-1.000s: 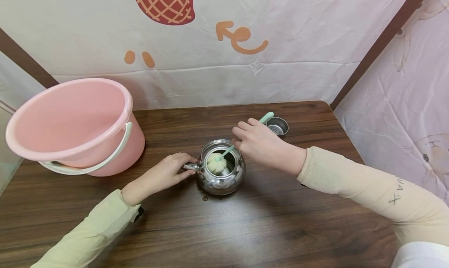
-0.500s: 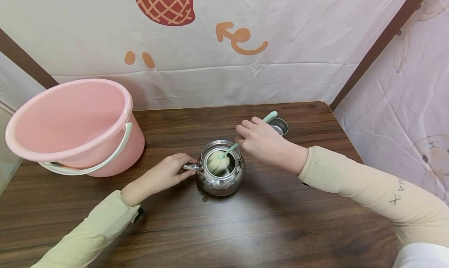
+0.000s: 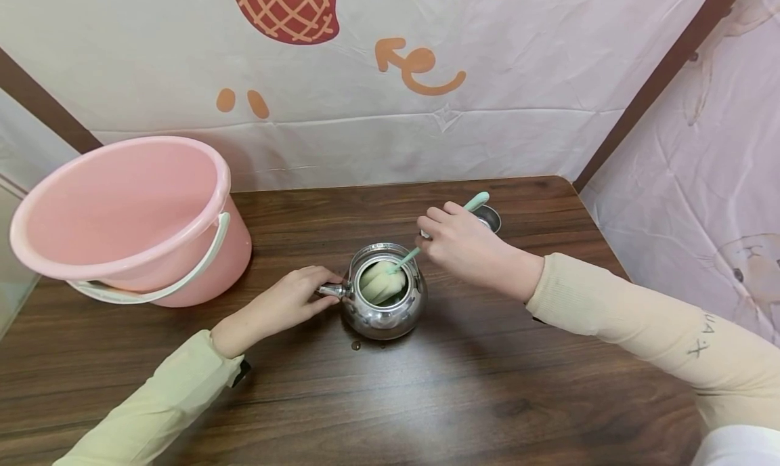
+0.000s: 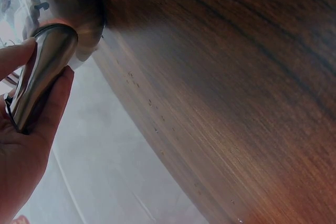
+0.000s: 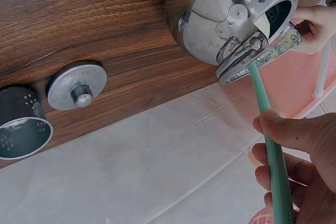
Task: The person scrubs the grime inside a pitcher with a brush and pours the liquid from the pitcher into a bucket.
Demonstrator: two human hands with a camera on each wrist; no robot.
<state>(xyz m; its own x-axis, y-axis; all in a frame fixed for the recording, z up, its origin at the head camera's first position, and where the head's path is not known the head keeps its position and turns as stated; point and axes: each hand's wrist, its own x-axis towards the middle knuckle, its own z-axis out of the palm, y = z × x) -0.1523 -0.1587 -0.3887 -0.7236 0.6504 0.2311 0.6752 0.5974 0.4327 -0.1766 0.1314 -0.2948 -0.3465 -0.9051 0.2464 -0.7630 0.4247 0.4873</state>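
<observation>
A shiny steel kettle (image 3: 384, 325) stands lidless at mid-table. My left hand (image 3: 292, 298) grips its short tapered spout (image 4: 46, 69), thumb on one side and fingers on the other. Through the round mouth shows the pale, ribbed sponge head (image 3: 382, 284) of a cleaning brush. My right hand (image 3: 460, 246) pinches the brush's mint-green handle (image 5: 281, 190), which slants up and right from the kettle mouth. In the right wrist view the thumb and fingers lie along that handle. The kettle's bail handle (image 5: 273, 53) is folded down at the far side.
A pink bucket (image 3: 237, 249) with a white handle stands at the left. Beyond my right hand lie a perforated steel strainer (image 5: 23, 124) and the knobbed kettle lid (image 5: 76, 86). Water drops (image 3: 356, 345) dot the table (image 3: 292, 412). A printed cloth (image 3: 341, 147) hangs behind.
My right hand has shifted slightly right with the brush, and the sponge head has turned and moved right inside the kettle. The left hand and kettle stay put.
</observation>
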